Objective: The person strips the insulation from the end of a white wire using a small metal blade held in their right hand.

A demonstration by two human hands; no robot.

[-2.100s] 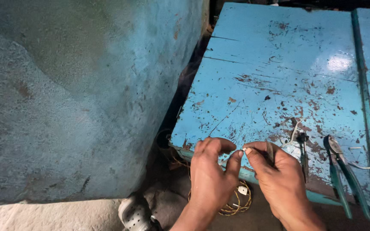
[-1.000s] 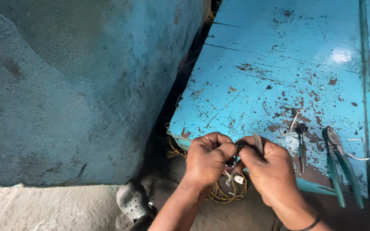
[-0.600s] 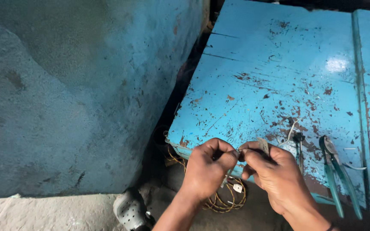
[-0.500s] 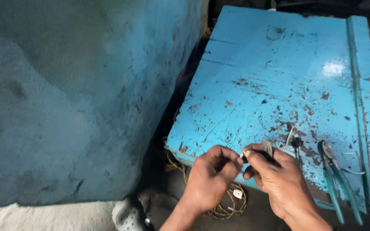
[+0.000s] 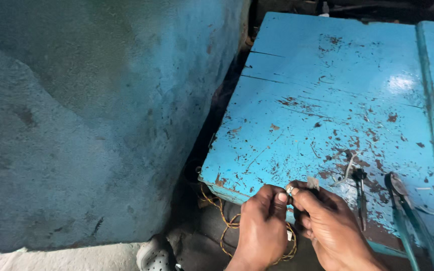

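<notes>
Left hand (image 5: 262, 228) and right hand (image 5: 327, 226) meet fingertip to fingertip at near edge of blue table (image 5: 327, 100), both pinched shut on small metal piece (image 5: 291, 190). Wire coil (image 5: 237, 236) hangs below; pliers (image 5: 403, 211) lie right.

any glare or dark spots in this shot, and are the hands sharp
Head view: a bright glare patch sits on the blue table near its far right; the gap between wall and table is in deep shadow; the left hand and right hand are dim and slightly soft, so the small piece they pinch is unclear.
</notes>
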